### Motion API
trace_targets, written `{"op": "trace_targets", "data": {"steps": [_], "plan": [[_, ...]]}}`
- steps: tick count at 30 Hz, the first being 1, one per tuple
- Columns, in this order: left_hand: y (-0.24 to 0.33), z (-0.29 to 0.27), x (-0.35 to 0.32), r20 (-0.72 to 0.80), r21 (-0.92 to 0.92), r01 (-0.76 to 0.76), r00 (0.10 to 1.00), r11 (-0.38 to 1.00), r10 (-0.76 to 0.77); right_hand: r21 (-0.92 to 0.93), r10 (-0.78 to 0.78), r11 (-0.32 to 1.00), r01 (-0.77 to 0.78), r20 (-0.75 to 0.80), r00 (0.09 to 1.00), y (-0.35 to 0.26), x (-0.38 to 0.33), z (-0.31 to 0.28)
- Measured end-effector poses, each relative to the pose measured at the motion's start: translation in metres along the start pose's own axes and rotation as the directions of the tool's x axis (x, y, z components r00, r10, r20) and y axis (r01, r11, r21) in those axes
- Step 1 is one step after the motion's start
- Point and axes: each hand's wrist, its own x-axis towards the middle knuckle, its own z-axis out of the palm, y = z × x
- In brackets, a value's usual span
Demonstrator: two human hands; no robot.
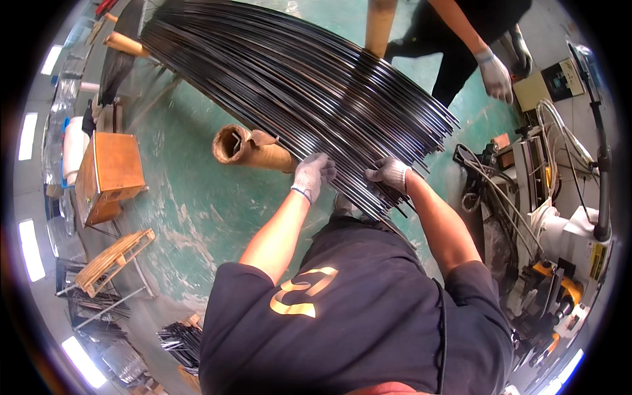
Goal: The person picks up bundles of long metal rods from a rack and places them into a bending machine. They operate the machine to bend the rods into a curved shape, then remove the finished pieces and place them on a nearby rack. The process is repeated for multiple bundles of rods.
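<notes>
A wide bundle of long, thin dark metal rods [283, 79] stretches from the far left toward me, its uneven ends at the right. My left hand [315, 175], in a pale knit glove, is closed over rods at the bundle's near edge. Close to the near rod ends, my right hand [391, 175] wears a matching glove and is curled round some rods, thumb toward the left. Its fingertips are partly hidden. A thick brown cardboard tube [263, 150] sits under the near side of the bundle, left of my left hand.
Across the rods stands a person in dark clothes, a gloved hand [495, 78] hanging beside the bundle. Another brown tube [380, 26] rises at the far side. An orange-brown wooden box [118, 168] and a wooden pallet [115, 262] are at left; machinery with cables [526, 171] lines the right.
</notes>
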Motion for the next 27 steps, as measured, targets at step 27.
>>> {"op": "trace_targets", "data": {"steps": [27], "plan": [[0.117,-0.042,0.149,0.030,-0.198,-0.026,0.999,0.980,0.033,-0.605,-0.295,0.795,-0.045,-0.450,0.843,0.032,-0.105,0.055]]}}
